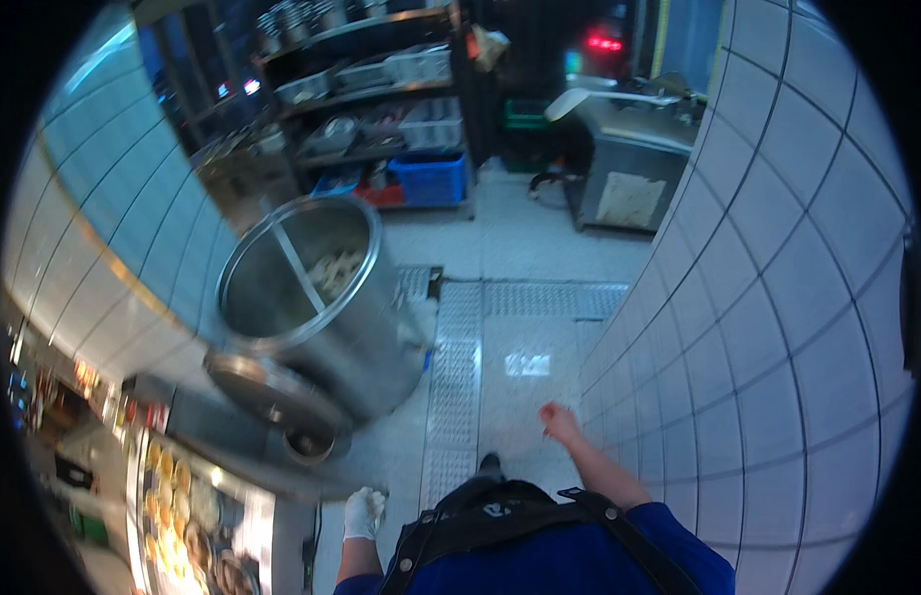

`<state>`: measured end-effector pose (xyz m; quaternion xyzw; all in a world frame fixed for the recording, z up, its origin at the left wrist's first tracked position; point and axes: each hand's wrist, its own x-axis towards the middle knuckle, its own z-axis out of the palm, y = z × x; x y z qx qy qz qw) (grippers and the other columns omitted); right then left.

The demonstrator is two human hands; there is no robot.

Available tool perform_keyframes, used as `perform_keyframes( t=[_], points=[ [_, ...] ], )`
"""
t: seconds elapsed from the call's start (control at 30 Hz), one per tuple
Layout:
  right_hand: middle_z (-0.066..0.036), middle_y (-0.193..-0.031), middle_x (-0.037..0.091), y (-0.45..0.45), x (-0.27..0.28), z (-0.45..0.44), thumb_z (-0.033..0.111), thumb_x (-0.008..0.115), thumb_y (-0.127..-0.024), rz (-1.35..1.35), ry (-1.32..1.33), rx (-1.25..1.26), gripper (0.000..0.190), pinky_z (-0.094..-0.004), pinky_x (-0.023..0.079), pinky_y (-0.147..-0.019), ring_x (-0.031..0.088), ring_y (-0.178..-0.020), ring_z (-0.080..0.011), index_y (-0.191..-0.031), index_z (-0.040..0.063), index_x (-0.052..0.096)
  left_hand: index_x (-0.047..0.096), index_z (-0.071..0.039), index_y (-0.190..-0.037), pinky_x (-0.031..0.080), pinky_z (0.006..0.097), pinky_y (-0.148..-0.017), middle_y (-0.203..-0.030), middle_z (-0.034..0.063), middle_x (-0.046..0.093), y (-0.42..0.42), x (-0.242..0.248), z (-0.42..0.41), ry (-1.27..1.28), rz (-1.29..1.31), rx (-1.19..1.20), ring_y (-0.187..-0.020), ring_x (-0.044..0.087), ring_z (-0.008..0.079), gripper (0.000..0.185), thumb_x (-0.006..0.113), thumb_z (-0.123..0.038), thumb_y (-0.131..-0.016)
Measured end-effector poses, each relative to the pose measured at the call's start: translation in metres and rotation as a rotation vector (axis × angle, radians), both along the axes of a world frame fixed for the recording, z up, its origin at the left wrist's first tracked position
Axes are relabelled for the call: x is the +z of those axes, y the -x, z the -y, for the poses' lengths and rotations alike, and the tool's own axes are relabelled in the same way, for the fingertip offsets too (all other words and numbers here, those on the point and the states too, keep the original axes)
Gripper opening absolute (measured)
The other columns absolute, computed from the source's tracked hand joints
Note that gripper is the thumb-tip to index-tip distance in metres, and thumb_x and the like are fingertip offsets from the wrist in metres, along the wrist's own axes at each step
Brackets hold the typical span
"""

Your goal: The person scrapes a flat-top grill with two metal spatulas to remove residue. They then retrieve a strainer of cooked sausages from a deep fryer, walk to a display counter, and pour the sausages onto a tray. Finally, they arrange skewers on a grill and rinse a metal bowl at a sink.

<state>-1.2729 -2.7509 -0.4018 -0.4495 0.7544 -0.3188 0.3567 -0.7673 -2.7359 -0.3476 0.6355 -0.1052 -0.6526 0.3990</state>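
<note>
My left hand point(364, 513), in a white glove, hangs low beside the end of a steel counter, with nothing to be seen in it; its fingers look curled, but their exact pose is blurred. Over the tiled floor point(505, 401), near the right wall, my bare right hand point(560, 424) hangs with its fingers partly curled, and no object shows in it. Ahead on the left stands a large steel stockpot point(371, 335) with a bar across its mouth and pale contents point(338, 274) inside. A round metal lid point(274, 387) leans near its front side.
White tiled walls rise at right point(735, 312) and left point(126, 193). Metal drain grates point(457, 387) run along the floor. Ahead are a rack point(371, 93) with a blue basket point(429, 180) and a steel sink unit point(631, 178). A lit food display point(200, 513) stands at lower left.
</note>
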Motion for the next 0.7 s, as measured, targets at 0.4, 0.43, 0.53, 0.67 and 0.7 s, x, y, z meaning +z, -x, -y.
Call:
perform_keyframes(
  t=[0.4,0.43,0.53,0.67,0.7],
  points=[
    [-0.017,-0.071,0.067,0.235,-0.037,0.141,0.026,0.059,-0.083,-0.269,-0.416,0.099,0.030,-0.0352,0.054,-0.056,0.068,-0.058,-0.0242,-0.093,-0.002,0.065,0.058,-0.002,-0.109,0.050,0.0259,-0.067,-0.092,0.0061,0.065,0.464,0.069,0.456,0.353,-0.110,-0.827,-0.075,0.063,0.0142,0.030,0.052,-0.028,-0.096],
    [-0.018,-0.071,0.067,0.263,-0.044,0.161,0.026,0.058,-0.083,-0.273,-0.420,0.058,0.030,-0.0356,0.055,-0.057,0.068,-0.059,-0.0247,-0.091,-0.002,0.065,0.058,-0.002,-0.108,0.050,0.0256,-0.067,-0.092,0.0059,0.065,0.496,0.072,0.477,0.347,-0.143,-0.820,-0.075,0.063,0.0143,0.030,0.052,-0.028,-0.096],
    [-0.020,-0.073,0.066,0.308,-0.050,0.249,0.029,0.054,-0.082,-0.255,-0.394,-0.152,0.031,-0.0411,0.054,-0.066,0.067,-0.065,-0.0302,-0.079,0.001,0.068,0.059,-0.002,-0.107,0.050,0.0244,-0.067,-0.090,0.0063,0.065,0.559,0.073,0.534,0.309,-0.162,-0.801,-0.075,0.063,0.0155,0.028,0.054,-0.027,-0.095],
    [-0.019,-0.075,0.066,0.377,-0.033,0.360,0.031,0.055,-0.079,-0.156,-0.474,-0.107,0.030,-0.0459,0.051,-0.071,0.064,-0.072,-0.0362,-0.080,0.004,0.069,0.058,-0.003,-0.108,0.051,0.0281,-0.067,-0.090,0.0085,0.065,0.597,0.071,0.593,0.215,-0.088,-0.805,-0.077,0.064,0.0181,0.027,0.055,-0.026,-0.094],
    [-0.017,-0.076,0.066,0.391,-0.033,0.383,0.030,0.055,-0.081,-0.170,-0.412,-0.166,0.029,-0.0451,0.051,-0.070,0.065,-0.074,-0.0351,-0.085,0.004,0.068,0.058,-0.003,-0.108,0.052,0.0295,-0.067,-0.089,0.0091,0.065,0.599,0.064,0.612,0.201,-0.085,-0.787,-0.078,0.064,0.0193,0.027,0.055,-0.026,-0.093]
  ],
)
